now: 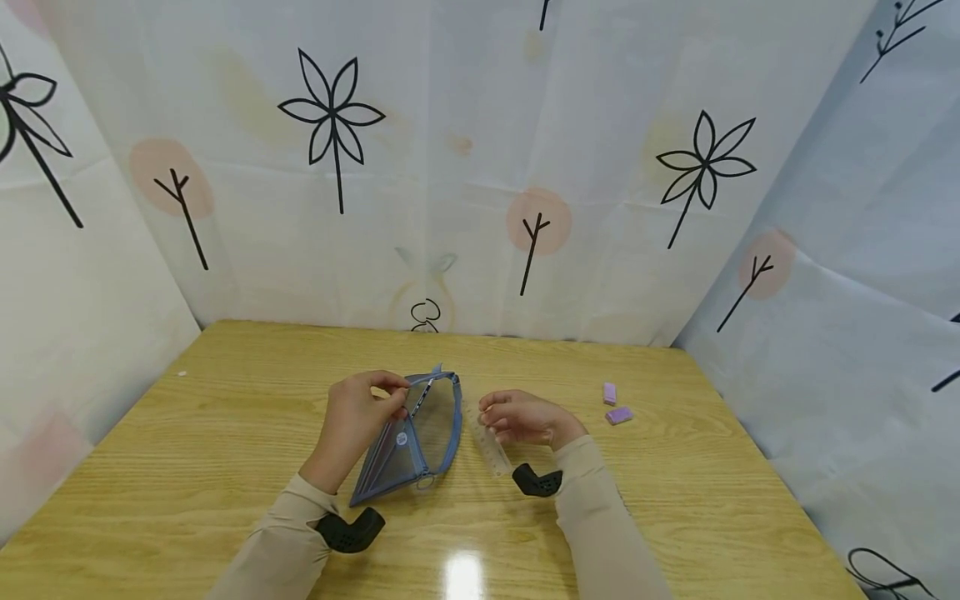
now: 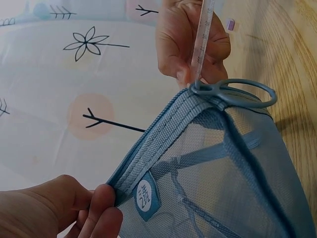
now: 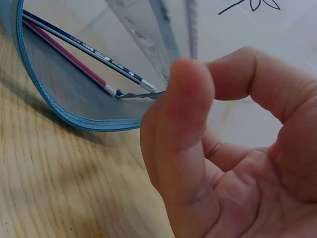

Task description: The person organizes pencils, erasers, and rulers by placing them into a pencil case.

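Note:
My left hand (image 1: pixel 360 417) pinches the zipped edge of a blue mesh pencil pouch (image 1: pixel 437 425), holding it tilted up from the table. The pouch's mouth gapes toward my right hand (image 1: pixel 528 419), and a zipper ring (image 2: pixel 247 93) hangs at one corner. Between the right thumb and fingers is a clear ruler (image 1: pixel 491 450), just to the right of the pouch. The left wrist view shows the ruler (image 2: pixel 202 39) behind the pouch's corner. Inside the pouch, the right wrist view shows a dark blue pencil (image 3: pixel 89 49) and a red pencil (image 3: pixel 72 57).
Two small purple blocks (image 1: pixel 610 393) lie on the wooden table (image 1: pixel 675 500), right of my right hand. A tiny white scrap (image 1: pixel 182 373) is near the table's left edge. Patterned white curtains (image 1: pixel 465 167) enclose the back and sides.

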Available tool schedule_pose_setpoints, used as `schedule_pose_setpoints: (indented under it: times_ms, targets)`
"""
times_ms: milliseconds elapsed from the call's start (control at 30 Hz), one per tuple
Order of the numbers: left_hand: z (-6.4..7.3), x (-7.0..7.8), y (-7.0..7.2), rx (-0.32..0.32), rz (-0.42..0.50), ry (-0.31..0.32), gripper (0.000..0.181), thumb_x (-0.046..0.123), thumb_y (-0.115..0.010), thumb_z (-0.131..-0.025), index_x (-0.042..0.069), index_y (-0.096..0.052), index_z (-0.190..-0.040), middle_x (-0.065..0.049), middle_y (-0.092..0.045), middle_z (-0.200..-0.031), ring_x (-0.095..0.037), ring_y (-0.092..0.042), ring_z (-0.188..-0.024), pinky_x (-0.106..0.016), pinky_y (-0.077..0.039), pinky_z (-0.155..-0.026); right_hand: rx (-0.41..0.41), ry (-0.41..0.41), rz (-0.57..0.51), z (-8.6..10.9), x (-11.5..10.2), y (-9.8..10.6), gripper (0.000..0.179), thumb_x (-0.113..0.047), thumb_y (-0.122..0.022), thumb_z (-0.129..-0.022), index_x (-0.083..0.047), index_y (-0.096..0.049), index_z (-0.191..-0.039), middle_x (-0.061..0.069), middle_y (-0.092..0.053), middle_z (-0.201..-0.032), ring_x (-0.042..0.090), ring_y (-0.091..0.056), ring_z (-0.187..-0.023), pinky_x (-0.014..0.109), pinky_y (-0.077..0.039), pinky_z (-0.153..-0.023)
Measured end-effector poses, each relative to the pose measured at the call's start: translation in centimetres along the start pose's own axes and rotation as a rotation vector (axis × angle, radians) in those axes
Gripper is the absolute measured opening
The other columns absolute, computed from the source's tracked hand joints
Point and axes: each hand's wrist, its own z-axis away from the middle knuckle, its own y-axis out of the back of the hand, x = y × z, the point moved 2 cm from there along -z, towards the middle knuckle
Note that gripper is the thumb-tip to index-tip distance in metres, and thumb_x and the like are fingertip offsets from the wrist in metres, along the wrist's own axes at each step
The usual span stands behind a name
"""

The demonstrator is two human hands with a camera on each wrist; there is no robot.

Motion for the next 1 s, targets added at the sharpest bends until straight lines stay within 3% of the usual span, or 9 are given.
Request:
schedule_pose_setpoints:
  times_ms: [533,800,1000]
  targets:
    - [0.1,0.2,-0.1,-0.016,-0.003,-0.005,0.011,0.012,-0.068,-0.091,0.008,-0.076,-0.099,-0.004,-0.071,-0.087,-0.01,-0.069,-0.062,-0.025,-0.054,-0.055,0.031,0.0,0.01,-0.7,0.3,-0.9,0.01,0.0,-0.046,-0.1,-0.007,-0.052,-0.102,0.0,-0.058,-0.083,0.005,-0.056,-0.064,0.019,-0.052,-0.061]
    - [0.2,0.2,-0.2,-0.021,0.014,-0.021,0.01,0.011,-0.068,-0.092,0.008,-0.076,-0.098,-0.004,-0.071,-0.085,-0.02,-0.072,-0.065,-0.025,-0.054,-0.054,0.019,-0.007,-0.012,-0.8,0.1,-1.4,0.007,-0.001,-0.046,-0.1,-0.005,-0.05,-0.104,0.0,-0.055,-0.084,0.006,-0.056,-0.065,0.02,-0.053,-0.062]
    - [0.2,0.2,-0.3,-0.024,0.015,-0.021,0.011,0.012,-0.068,-0.092,0.009,-0.076,-0.098,-0.003,-0.071,-0.086,-0.014,-0.07,-0.063,-0.025,-0.054,-0.055,0.02,0.002,-0.024,-1.1,0.2,-1.7,0.009,-0.001,-0.046,-0.1,-0.003,-0.049,-0.109,0.001,-0.056,-0.086,0.007,-0.057,-0.068,0.02,-0.054,-0.064]
